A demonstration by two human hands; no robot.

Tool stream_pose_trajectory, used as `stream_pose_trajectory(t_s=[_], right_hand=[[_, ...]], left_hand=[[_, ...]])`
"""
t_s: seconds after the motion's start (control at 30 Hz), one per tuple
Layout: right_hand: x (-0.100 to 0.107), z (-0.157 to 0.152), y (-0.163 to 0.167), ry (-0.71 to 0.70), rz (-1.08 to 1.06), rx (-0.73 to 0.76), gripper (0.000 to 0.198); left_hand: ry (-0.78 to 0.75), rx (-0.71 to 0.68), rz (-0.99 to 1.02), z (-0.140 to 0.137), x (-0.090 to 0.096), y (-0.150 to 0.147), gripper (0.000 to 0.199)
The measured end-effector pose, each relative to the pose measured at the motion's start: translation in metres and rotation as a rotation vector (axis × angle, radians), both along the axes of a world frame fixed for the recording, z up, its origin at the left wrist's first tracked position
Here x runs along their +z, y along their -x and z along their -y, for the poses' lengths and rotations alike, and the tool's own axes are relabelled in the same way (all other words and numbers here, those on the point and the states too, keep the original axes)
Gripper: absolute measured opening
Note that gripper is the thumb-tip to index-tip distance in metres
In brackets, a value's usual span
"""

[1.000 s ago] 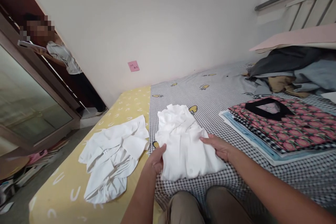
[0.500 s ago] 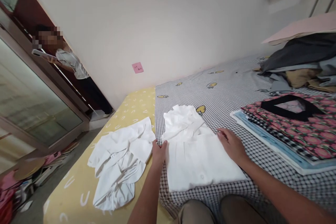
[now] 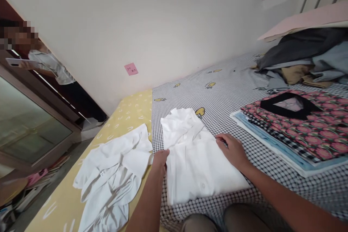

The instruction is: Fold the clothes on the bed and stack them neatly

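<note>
A white shirt (image 3: 201, 170), folded into a rough rectangle with its upper part bunched and buttons showing, lies in front of me on the checked bed cover. At its left edge my left hand (image 3: 160, 157) is closed, thumb on top and the other fingers mostly hidden. My right hand (image 3: 232, 148) is on the opposite edge, its bent fingers and thumb closed on the cloth there. To the left of my left hand, a second white garment (image 3: 114, 174) lies loose and crumpled on the yellow cover.
On the right is a stack of folded clothes with a pink floral top (image 3: 307, 127) uppermost. Behind it sits a heap of dark and grey clothes (image 3: 307, 50). A person (image 3: 51, 65) holding a phone (image 3: 19, 62) stands in the doorway. A pink note (image 3: 131, 69) is on the wall.
The view has turned slightly right. Both hands remain at the shirt's side edges, and the cloth between them has shifted a little, with its front edge creased at the left.
</note>
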State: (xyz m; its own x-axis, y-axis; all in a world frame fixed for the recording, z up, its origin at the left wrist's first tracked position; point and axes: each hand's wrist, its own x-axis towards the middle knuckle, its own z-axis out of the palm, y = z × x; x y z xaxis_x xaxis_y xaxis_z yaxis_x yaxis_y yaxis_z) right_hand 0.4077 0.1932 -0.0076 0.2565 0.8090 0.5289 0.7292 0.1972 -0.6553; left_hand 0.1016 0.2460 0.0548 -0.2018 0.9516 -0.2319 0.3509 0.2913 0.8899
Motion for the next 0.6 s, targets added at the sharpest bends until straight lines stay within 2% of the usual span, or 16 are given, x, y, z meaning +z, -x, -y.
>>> stream_pose_trajectory(t_s=[0.17,0.23,0.33,0.47,0.6], right_hand=[[0.000,-0.002,0.001,-0.031,-0.067,0.001,0.025],[0.000,-0.002,0.000,-0.047,-0.124,0.004,0.027],[0.001,-0.002,-0.002,-0.071,-0.230,0.015,0.032],[0.003,-0.001,-0.004,-0.066,-0.308,0.011,0.036],[0.002,0.000,-0.003,-0.056,-0.296,0.012,0.033]], left_hand=[[-0.056,-0.037,-0.453,0.008,0.010,0.006,0.013],[-0.103,-0.063,-0.563,0.011,0.015,0.009,0.015],[-0.170,-0.094,-0.649,0.015,0.017,0.014,0.023],[-0.247,-0.120,-0.668,0.011,0.016,0.024,0.036],[-0.213,-0.163,-0.687,0.008,0.016,0.034,0.043]])
